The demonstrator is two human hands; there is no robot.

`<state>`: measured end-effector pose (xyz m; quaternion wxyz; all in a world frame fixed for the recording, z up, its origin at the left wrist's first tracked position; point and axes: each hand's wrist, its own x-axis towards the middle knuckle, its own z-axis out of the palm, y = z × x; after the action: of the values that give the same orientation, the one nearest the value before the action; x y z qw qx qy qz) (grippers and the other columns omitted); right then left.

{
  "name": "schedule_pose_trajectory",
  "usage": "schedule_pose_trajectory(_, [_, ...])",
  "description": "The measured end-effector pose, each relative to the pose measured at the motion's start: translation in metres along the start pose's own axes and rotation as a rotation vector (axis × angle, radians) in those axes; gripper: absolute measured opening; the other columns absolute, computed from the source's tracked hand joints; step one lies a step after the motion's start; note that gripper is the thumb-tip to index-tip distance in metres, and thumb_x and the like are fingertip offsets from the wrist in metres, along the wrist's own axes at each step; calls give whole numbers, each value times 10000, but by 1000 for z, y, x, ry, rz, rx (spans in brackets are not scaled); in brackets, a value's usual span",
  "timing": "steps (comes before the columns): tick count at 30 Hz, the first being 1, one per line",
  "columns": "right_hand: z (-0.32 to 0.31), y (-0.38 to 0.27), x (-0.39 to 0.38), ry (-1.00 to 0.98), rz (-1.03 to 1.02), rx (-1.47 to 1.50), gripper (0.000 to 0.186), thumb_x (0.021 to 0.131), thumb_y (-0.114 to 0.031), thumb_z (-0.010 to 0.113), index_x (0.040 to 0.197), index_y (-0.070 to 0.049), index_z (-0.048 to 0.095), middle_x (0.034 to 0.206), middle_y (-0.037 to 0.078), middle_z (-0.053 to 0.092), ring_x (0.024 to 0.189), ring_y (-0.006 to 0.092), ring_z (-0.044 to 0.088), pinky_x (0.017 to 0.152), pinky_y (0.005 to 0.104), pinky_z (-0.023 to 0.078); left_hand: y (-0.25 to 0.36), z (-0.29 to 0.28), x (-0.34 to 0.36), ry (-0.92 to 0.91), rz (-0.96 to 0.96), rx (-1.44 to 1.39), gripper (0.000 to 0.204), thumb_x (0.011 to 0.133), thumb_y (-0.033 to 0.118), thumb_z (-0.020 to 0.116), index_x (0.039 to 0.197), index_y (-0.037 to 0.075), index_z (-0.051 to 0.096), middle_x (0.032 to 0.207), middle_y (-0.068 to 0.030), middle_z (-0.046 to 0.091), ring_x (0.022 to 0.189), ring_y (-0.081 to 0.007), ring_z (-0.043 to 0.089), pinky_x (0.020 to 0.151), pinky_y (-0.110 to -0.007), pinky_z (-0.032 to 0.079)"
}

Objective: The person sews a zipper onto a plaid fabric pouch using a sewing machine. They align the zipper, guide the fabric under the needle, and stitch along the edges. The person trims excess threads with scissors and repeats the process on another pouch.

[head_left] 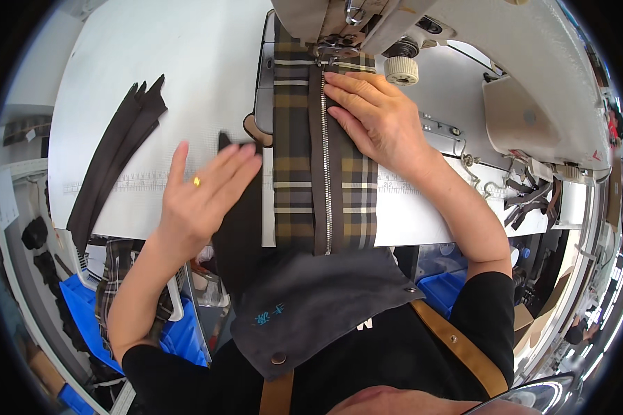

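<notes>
A strip of plaid fabric [291,162] in olive, black and cream lies lengthwise under the sewing machine's presser foot [323,61]. Along its middle runs a dark zipper [327,173] with metal teeth, its far end at the foot. My right hand [377,117] rests on the zipper's right side just below the foot, fingers stretched out and pressing on tape and fabric. To the left, my left hand [204,190] is open, thumb apart, slightly blurred. It is over or beside a dark cloth strip [241,214] that hangs off the table edge; whether it touches is unclear.
Dark strips [118,152] lie on the white table [187,62] at the left. The machine body [533,69] takes up the upper right. Several dark scraps [529,197] lie at the right. Below left, a blue bin [83,318] stands beside hanging plaid cloth [118,270].
</notes>
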<state>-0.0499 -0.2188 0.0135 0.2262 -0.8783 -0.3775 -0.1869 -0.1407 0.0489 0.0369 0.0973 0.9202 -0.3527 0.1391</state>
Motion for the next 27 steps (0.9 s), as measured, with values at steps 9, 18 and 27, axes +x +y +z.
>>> schedule_pose_trajectory(9, [2,0,1,13,-23,4,264,761,-116,688,1013,-39,666,1082,57,642,913,239,595,766,325,512,-22,41,90,128,177,69,331,773,54,562,1101,54,605,1133,-39,609,1076,-163,560,1047,-563,264])
schedule_pose_trajectory(18, [-1,0,0,-45,18,17,285,770,-97,685,1049,-45,657,1109,70,636,966,254,612,747,320,533,-27,55,92,129,93,-79,300,793,76,556,1089,85,608,1153,-16,602,1078,-147,557,1046,-585,248])
schedule_pose_trajectory(27, [3,1,0,19,1,39,310,733,-121,700,1028,-34,657,979,79,658,847,264,592,739,352,497,-26,57,90,167,21,-144,336,779,59,557,1099,129,631,1117,4,556,1034,-176,546,1069,-552,200])
